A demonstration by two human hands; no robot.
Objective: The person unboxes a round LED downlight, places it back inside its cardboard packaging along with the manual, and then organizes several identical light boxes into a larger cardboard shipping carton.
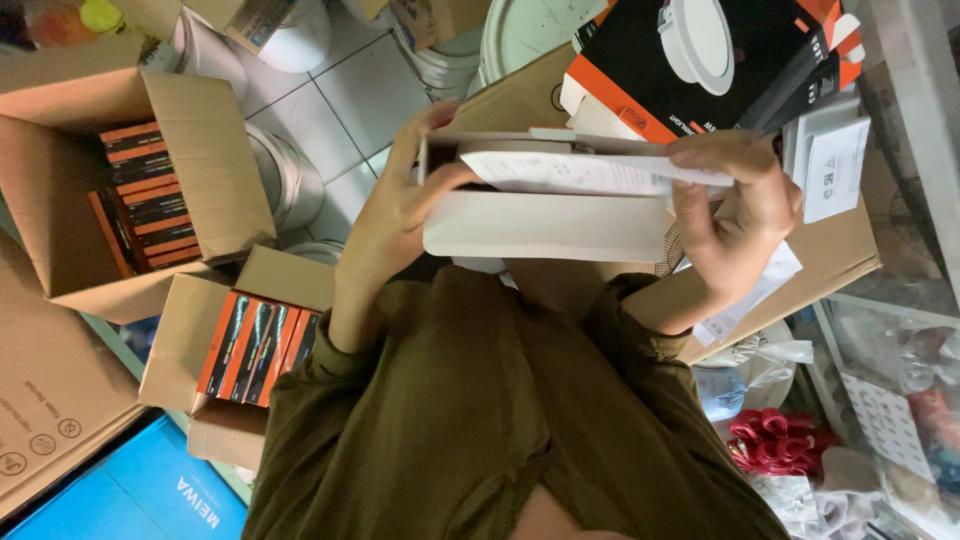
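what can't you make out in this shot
Head view only:
- Inside of the white box: hidden by its own wall and the folded leaflet.
- Left hand fingertips: behind the box.
- Right hand palm: turned away.
- Leaflet print: too small.
- Blue carton: cut off by the bottom edge.

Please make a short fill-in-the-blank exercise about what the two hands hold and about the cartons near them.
1. Both hands hold an open white box; the right hand also pinches a folded ____ sheet lying across it.
2. The left hand grips the box's ____ end.
3. The small carton beside the left sleeve holds orange-and-____ boxes.

Missing words: paper; left; black
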